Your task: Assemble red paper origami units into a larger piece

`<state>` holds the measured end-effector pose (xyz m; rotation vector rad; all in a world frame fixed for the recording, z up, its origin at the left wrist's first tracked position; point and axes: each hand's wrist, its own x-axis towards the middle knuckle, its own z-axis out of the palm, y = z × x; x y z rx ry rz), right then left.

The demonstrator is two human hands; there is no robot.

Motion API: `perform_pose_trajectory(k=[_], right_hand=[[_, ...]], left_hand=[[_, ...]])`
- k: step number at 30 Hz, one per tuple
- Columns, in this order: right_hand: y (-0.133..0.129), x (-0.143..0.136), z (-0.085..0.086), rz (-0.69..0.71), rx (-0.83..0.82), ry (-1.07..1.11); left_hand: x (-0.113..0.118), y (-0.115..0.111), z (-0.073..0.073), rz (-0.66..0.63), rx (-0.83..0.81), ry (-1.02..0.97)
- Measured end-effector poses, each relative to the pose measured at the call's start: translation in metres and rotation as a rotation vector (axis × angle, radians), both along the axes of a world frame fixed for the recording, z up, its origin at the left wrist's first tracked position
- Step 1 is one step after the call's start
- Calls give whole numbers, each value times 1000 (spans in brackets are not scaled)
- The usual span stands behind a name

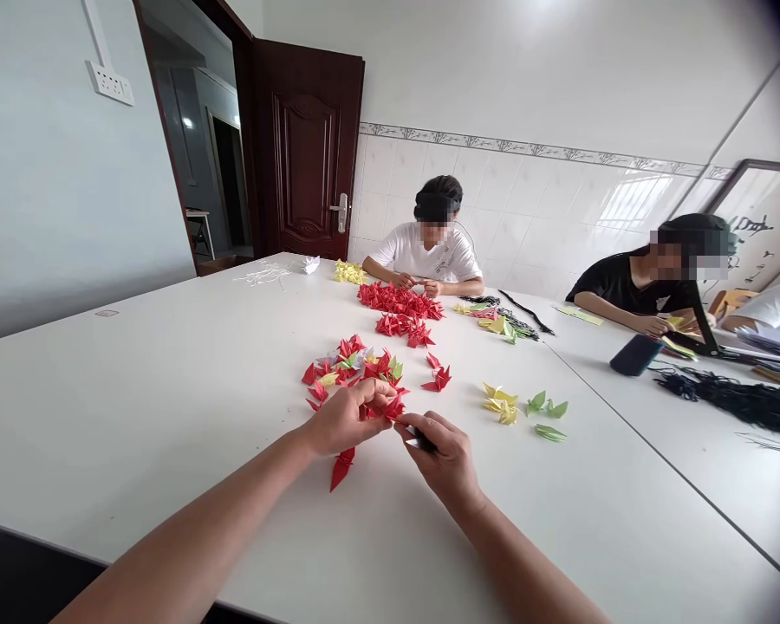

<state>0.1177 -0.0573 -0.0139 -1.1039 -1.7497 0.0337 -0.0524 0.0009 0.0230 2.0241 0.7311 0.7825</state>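
My left hand (351,418) pinches a red origami crane (395,406) between thumb and fingers, just above the table. Close beside it, my right hand (443,455) is closed around a small black tool with a shiny end (421,440); its kind is mostly hidden by the fingers. The right thumb and forefinger meet near the crane's lower edge. Behind my hands lies a loose cluster of red, white, green and yellow cranes (349,354). A single red crane (341,468) rests below my left wrist, and another red crane (438,380) sits further right.
Yellow cranes (502,404) and green cranes (547,406) lie to the right. Beyond is a heap of red cranes (399,302). Black cords (734,400) and a dark blue object (635,355) are at far right. Two people (429,251) work across the white table (201,390).
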Motion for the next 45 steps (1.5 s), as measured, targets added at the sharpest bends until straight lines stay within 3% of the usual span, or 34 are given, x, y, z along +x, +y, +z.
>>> perform_pose_trajectory(k=[11,20,45], right_hand=[[-8,7,13,-24,-209,68],[-7,7,11,14,-248,13],[0,7,1,-71,-322,-104]], left_hand=[[2,2,-2,82,7,-59],[4,2,-3,53,34,-39],[5,5,-11,55,123,-13]])
